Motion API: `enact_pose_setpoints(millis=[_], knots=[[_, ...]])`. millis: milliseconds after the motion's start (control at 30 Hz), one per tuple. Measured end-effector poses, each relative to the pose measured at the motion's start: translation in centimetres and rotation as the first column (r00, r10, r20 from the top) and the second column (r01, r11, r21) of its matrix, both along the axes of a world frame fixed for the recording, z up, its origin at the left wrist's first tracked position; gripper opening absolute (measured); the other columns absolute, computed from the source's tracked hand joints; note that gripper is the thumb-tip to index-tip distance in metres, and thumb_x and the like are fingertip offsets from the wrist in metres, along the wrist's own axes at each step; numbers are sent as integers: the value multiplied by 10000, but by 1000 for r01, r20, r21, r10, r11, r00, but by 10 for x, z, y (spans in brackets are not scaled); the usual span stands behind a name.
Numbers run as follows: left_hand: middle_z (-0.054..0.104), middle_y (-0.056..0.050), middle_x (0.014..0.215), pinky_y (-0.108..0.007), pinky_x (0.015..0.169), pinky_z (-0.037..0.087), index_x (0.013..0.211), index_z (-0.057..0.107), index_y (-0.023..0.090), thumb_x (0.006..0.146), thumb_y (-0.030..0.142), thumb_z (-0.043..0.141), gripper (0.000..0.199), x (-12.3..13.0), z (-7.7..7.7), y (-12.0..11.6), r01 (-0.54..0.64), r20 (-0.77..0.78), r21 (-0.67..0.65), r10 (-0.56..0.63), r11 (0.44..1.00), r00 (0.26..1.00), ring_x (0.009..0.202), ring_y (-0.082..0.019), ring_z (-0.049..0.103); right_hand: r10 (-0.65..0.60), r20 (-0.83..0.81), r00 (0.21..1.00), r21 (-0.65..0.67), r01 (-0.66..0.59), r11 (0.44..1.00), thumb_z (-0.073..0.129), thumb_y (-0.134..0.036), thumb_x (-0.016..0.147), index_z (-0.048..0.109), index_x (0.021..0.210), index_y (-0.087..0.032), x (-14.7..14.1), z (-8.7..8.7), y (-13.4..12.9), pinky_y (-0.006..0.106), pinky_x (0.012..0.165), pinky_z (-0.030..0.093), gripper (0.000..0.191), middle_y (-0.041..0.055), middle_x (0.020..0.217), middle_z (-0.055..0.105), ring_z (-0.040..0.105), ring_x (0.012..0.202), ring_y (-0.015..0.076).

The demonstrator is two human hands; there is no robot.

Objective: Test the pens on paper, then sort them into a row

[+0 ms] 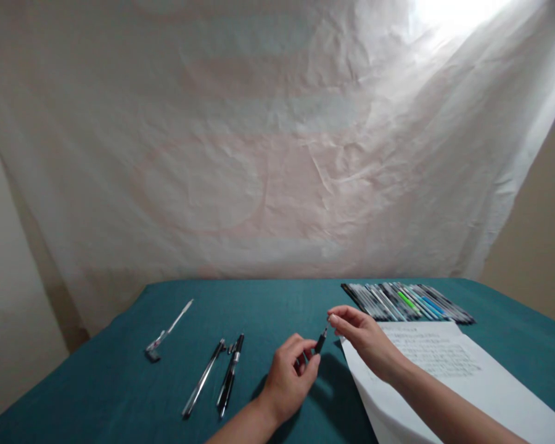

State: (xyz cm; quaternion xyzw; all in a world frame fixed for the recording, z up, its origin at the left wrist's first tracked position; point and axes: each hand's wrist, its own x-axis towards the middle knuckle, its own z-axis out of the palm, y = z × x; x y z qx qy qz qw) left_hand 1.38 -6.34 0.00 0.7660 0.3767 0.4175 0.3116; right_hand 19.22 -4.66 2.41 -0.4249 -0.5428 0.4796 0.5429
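The left hand [290, 377] grasps a dark pen piece [320, 343] between thumb and fingers, its narrow tip pointing up toward the desk's far edge. The right hand [369, 341] has thumb and fingertips drawn together just beside that tip; whether they pinch something is too small to tell. Under the right forearm, a written sheet [490, 394] covers part of the desk [120, 394] toward its right edge. Beyond it, a row of pens [407, 302] lies near the far right corner. Left of the hands lie a clear pen [202, 381] and a black pen [229, 379].
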Motion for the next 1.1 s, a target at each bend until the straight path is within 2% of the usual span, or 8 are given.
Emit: enact_pose_setpoints(millis=[200,567,867,933,1000,1100], knots=[[495,-21,758,-198,554,371,909,596,167,797,266,471,195,-1,2,0,3,8,6,-3,1000,1000,610,-96,450,73,-4,997,-21,-73,997,617,-407,688,613,840,-173,-6,-1,-4,241,648,391,279,7,777,564,481,675,114],[492,-20,759,-197,572,377,908,593,166,803,250,464,186,-1,2,0,1,-12,19,0,1000,1000,629,-98,460,109,56,992,-33,-108,994,597,-382,717,622,888,-160,-7,-5,-6,238,636,366,282,17,776,568,448,650,110],[479,-8,739,-193,547,355,910,593,181,801,245,469,177,0,-1,0,11,-37,46,-9,999,999,594,-89,430,72,105,992,-10,-71,997,596,-402,715,557,662,-153,-11,-6,-9,218,564,356,257,-27,598,495,423,567,90],[480,-10,747,-195,559,359,911,595,180,805,252,465,182,0,0,0,2,-25,40,-1,999,1000,605,-91,434,93,64,994,-27,-92,995,595,-419,711,581,740,-160,-12,-7,-9,231,585,392,262,-3,669,546,476,616,111],[481,-15,763,-194,561,362,933,590,176,812,258,456,198,-1,1,1,0,-10,23,0,1000,1000,609,-91,437,137,8,991,-59,-136,989,578,-443,718,598,906,-172,-13,-8,-10,259,633,428,331,45,825,600,536,740,154],[478,-17,767,-194,554,363,952,583,165,815,256,450,211,-1,2,2,-3,9,3,3,1000,1000,608,-90,443,186,-52,981,-78,-189,979,536,-466,743,577,1059,-191,-13,-8,-10,311,718,444,421,92,1005,604,540,924,209]])
